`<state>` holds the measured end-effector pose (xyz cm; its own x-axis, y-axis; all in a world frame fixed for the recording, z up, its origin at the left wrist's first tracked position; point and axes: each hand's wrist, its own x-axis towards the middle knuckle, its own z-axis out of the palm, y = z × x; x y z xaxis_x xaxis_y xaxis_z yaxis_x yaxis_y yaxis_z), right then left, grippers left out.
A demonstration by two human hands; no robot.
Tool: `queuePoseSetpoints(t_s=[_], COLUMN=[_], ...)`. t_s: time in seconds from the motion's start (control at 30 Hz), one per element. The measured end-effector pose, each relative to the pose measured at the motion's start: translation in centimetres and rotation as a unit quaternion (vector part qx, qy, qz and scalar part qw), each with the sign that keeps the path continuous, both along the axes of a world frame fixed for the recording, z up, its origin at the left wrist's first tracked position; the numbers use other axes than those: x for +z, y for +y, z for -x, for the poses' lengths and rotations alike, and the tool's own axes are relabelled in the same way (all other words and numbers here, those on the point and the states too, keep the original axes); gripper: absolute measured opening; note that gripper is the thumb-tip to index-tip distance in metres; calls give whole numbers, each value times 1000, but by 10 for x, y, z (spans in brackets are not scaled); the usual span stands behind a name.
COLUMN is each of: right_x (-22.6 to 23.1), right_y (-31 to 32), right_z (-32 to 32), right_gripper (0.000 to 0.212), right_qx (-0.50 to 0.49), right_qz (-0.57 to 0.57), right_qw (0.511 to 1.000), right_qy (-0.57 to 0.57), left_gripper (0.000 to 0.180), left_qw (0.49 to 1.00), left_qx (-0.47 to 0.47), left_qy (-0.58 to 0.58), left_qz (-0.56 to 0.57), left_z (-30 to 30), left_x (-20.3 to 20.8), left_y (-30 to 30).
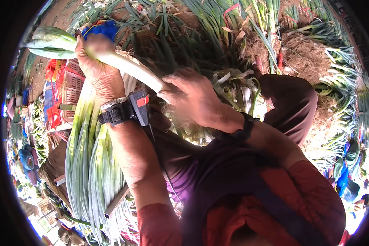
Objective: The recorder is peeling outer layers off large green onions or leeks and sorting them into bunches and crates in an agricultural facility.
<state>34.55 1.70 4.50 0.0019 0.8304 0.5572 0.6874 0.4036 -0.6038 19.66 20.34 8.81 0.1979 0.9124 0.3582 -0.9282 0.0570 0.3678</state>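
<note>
Head view: I look down over my own forearms at a heap of long green onions.
Left hand: my left hand (pixel 99 70) is wrapped around the upper part of a leek stalk (pixel 127 67), fingers closed on it near where the white shaft turns green.
Right hand: my right hand (pixel 194 98) is clamped on the lower white end of the same stalk, just above my lap.
Hands together or apart: I hold them apart along the one stalk, both gripping it.
Stalk: it runs slantwise from upper left, where its pale green leaves (pixel 49 41) fan out, down to my right fist; I hold it in the air above the pile.
Wrist gear: a black strap with a small dark device (pixel 129 108) marked in red sits on my left wrist; a dark band (pixel 244 128) circles the right wrist.
Bundle: a thick sheaf of trimmed stalks (pixel 92 164) lies beside my left forearm, on the left.
Loose pile: more green stalks and roots (pixel 299 49) lie ahead and to the right.
Crates: reddish plastic crates (pixel 71 84) stand at left, behind the bundle.
Clothing: I see red sleeves (pixel 315 192) and dark trousers (pixel 291 106).
</note>
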Motion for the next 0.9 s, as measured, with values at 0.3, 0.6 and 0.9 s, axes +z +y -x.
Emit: queuePoseSetpoints(t_s=[0.3,0.6,0.9], right_x=[4,13,-5], right_y=[0,-5,-2], right_z=[-16,-5,-19], right_gripper=[24,23,15], right_qx=[63,87,103], right_qz=[190,199,244], right_qw=[973,955,912], right_qy=[114,201,313], left_gripper=[19,20,21], left_qw=[990,928,973], left_qx=[97,225,129], left_qy=[101,221,149], left_qz=[25,197,123], left_z=[-8,-17,-32], left_x=[0,30,15], left_y=[-12,-44,-32])
